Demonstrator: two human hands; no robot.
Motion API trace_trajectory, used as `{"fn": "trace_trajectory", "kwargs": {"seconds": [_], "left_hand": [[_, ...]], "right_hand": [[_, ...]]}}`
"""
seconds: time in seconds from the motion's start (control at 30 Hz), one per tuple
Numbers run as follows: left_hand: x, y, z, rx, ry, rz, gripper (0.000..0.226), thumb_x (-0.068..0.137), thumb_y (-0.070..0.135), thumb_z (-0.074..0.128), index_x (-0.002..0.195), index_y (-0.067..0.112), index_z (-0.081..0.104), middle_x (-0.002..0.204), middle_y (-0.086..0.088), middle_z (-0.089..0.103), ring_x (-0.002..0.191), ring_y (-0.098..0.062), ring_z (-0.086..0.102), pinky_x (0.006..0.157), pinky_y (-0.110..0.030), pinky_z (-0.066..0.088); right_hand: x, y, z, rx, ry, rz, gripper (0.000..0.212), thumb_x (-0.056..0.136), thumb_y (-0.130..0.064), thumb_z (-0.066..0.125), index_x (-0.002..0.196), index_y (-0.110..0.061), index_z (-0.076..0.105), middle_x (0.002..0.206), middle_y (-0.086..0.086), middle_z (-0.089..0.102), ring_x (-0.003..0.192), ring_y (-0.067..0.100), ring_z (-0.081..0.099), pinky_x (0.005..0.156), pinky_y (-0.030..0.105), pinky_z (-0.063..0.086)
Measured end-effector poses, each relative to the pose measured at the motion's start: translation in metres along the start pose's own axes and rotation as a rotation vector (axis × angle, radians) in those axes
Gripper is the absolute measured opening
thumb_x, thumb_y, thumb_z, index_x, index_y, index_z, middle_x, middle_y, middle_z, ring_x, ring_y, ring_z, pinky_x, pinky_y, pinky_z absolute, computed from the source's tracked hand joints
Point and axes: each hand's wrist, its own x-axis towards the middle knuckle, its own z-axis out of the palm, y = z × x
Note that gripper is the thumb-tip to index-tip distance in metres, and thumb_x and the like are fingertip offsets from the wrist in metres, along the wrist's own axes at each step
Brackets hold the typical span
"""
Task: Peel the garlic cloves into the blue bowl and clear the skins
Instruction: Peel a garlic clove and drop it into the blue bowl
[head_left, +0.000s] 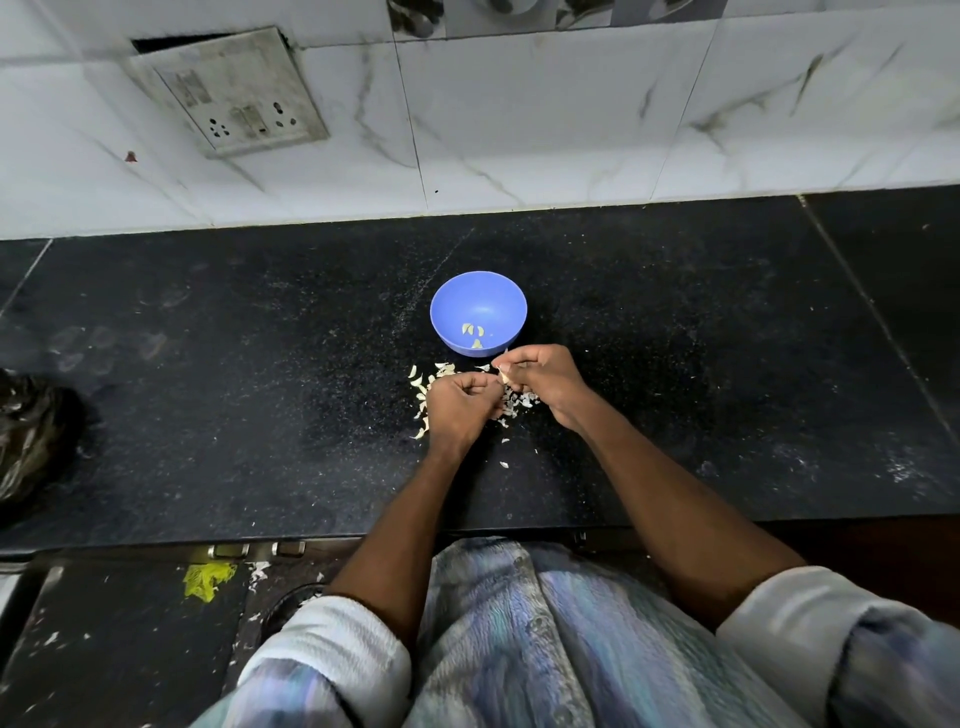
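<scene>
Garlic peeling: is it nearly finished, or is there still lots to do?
Probably about midway. Done: a few peeled cloves lie in the blue bowl. In hand: both hands, left hand and right hand, work a garlic clove between them, just in front of the bowl. Left: the loose skins scattered on the black counter have not been cleared. I cannot tell how many unpeeled cloves remain.

black stone counter, marbled wall tiles

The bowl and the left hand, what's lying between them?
Garlic skins lie scattered on the counter between the bowl and the left hand, seen in the head view.
</scene>
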Motion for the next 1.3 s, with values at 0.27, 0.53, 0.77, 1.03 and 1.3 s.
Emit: {"fn": "trace_trajectory", "kwargs": {"seconds": [0.27,0.53,0.77,1.03,1.3], "left_hand": [[-0.004,-0.001,-0.004,-0.067,0.039,0.020,0.012,0.091,0.013,0.083,0.097,0.003,0.080,0.082,-0.011,0.080,0.069,-0.020,0.075,0.072,-0.034,0.063],[0.001,-0.006,-0.011,0.160,0.138,0.200,0.005,0.090,0.010,0.082,0.089,0.014,0.082,0.076,0.001,0.078,0.063,-0.016,0.069,0.065,-0.028,0.059],[0.002,-0.004,-0.014,0.255,0.164,0.260,0.001,0.091,0.014,0.082,0.091,0.015,0.082,0.081,0.011,0.077,0.070,-0.004,0.071,0.068,-0.029,0.060],[0.000,0.003,-0.018,0.484,0.168,0.340,0.011,0.091,0.010,0.079,0.091,0.021,0.083,0.087,0.008,0.077,0.076,-0.006,0.069,0.071,-0.030,0.057],[0.007,0.007,-0.010,0.046,0.178,-0.066,0.004,0.086,0.007,0.084,0.086,0.010,0.085,0.070,-0.007,0.078,0.058,-0.016,0.068,0.067,-0.035,0.063]], "right_hand": [[-0.005,-0.003,0.007,0.059,0.052,0.051,0.012,0.095,0.000,0.070,0.106,0.003,0.073,0.099,0.018,0.077,0.083,0.019,0.075,0.073,0.026,0.062],[-0.010,-0.005,0.006,-0.029,-0.013,0.043,0.013,0.086,0.006,0.072,0.098,0.002,0.076,0.085,0.015,0.078,0.075,0.018,0.074,0.068,0.024,0.059],[-0.008,-0.003,0.009,-0.182,-0.044,-0.040,0.007,0.090,-0.004,0.072,0.095,-0.003,0.077,0.085,0.020,0.076,0.071,0.017,0.068,0.069,0.028,0.058],[-0.005,-0.007,0.011,-0.384,-0.025,-0.136,0.011,0.093,-0.013,0.072,0.083,-0.010,0.076,0.070,0.005,0.074,0.064,0.013,0.068,0.068,0.031,0.058],[-0.004,0.003,0.016,-0.570,0.029,-0.261,0.014,0.094,-0.008,0.067,0.081,-0.008,0.062,0.068,-0.007,0.059,0.062,0.007,0.048,0.061,0.027,0.042]]}}
